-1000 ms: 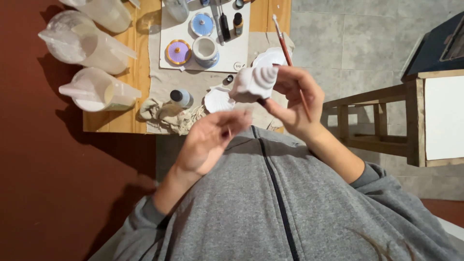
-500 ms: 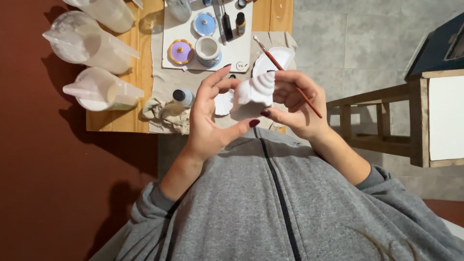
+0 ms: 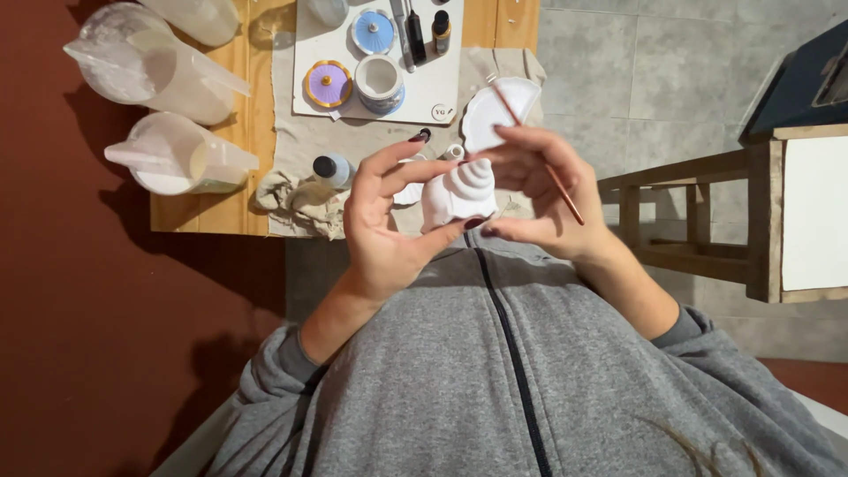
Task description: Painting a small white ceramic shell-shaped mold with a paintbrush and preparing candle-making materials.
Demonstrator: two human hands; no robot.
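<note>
Both hands (image 3: 389,225) now close their grip on the white shell figurine (image 3: 459,190) — ridged, unpainted — right hand (image 3: 539,190) also pinching a brush (image 3: 541,157).

We've got a white unpainted spiral shell figurine (image 3: 459,193) held up over the table edge, plus a thin reddish-handled paintbrush (image 3: 541,159) angled diagonally beside it.

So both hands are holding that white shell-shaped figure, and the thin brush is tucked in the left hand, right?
Not quite. The head view shows both hands on the white shell-shaped figure, but the thin brush is tucked in the right hand, not the left hand.
</note>
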